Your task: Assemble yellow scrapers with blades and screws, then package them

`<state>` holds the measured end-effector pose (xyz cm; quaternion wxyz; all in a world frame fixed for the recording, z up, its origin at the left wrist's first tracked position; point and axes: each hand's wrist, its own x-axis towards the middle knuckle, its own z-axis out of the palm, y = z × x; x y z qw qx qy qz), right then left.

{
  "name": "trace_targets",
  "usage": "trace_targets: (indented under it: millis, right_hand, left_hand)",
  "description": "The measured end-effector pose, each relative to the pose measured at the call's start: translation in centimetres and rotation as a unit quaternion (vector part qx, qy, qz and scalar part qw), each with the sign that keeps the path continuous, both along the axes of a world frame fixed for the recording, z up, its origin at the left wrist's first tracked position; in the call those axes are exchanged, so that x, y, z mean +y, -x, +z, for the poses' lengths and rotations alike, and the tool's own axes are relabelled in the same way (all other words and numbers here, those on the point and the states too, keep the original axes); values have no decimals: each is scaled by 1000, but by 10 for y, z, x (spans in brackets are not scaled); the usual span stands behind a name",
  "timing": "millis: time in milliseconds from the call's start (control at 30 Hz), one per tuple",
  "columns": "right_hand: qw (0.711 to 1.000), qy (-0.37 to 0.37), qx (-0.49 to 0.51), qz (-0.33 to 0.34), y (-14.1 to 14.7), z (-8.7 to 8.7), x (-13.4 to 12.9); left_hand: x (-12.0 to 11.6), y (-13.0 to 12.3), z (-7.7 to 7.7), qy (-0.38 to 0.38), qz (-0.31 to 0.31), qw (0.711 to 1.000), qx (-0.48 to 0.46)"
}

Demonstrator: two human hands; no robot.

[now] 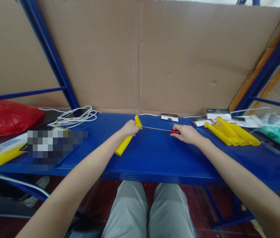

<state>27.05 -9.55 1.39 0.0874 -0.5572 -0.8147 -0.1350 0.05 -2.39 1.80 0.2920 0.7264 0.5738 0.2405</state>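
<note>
Red screwdriver [175, 131], bag [11, 115] (inside hidden)

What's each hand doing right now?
Left hand: closed, holding the yellow handle.
Right hand: closed, holding the red-handled screwdriver, shaft pointing toward the yellow handle.

Left hand [130, 127] and right hand [185, 134]: both bare, slim fingers; nail detail too small to read. Left forearm [90, 162] and right forearm [231, 165] bare from wrist to elbow, smooth, tapering at the wrists. Trousers [130, 211]: pale grey, plain matte cloth, full-length over rounded knees, soft creases along the thighs, faint darker shading between the legs. Upper arms and torso outside view.
</note>
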Motion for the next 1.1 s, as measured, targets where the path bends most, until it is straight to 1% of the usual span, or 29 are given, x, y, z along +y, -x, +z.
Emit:
trace_targets:
  millis: [167,300,400,500,600,733,867,1000,1100]
  right_hand:
    - [1000,-3,21,20,-1,0,1]
    - [999,18,37,6,-2,-3,3]
    - [999,13,37,-4,-2,-2,3]
    - [1000,5,18,2,0,0,1]
    - [1000,14,10,-5,2,2,-1]
    - [999,24,27,-21,3,0,0]
    - [999,13,30,-20,1,-2,2]
    - [1000,-7,4,-15,2,1,0]
    - [1000,-10,7,-10,3,2,-2]
  left_hand:
    - [6,1,-5,-8,3,1000,12]
    - [6,1,-6,-2,7,1000,7]
    - [6,1,-5,-6,4,1000,6]
    - [5,1,-5,-10,1,1000,7]
    - [5,1,-5,-9,4,1000,5]
    - [5,1,-5,-4,2,1000,6]
    - [5,1,-4,-8,-6,1000,10]
    - [3,1,-3,-10,-7,1000,14]
    - [3,0,-3,-10,-2,1000,16]
